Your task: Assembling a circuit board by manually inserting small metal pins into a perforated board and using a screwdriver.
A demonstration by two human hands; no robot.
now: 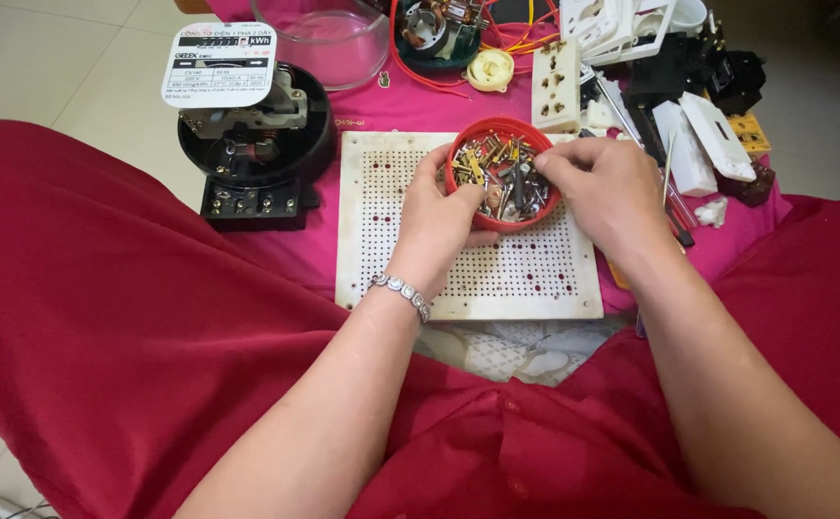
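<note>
Red bowl (pixel 465 207) of screws: gripped at its near rim by left hand (pixel 442 213), resting on perforated white board (pixel 381 240). Right hand (pixel 604 187): fingertips pinched inside bowl; contents held, cannot tell.

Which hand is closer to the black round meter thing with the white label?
The left hand. It holds the rim of the red bowl of screws, on the side toward the black meter. The right hand is at the bowl's far side, farther from the meter.

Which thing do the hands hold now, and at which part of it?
The left hand grips the red bowl of screws at its left rim. The right hand has its fingertips inside the bowl; whether they pinch a screw cannot be told.
</note>
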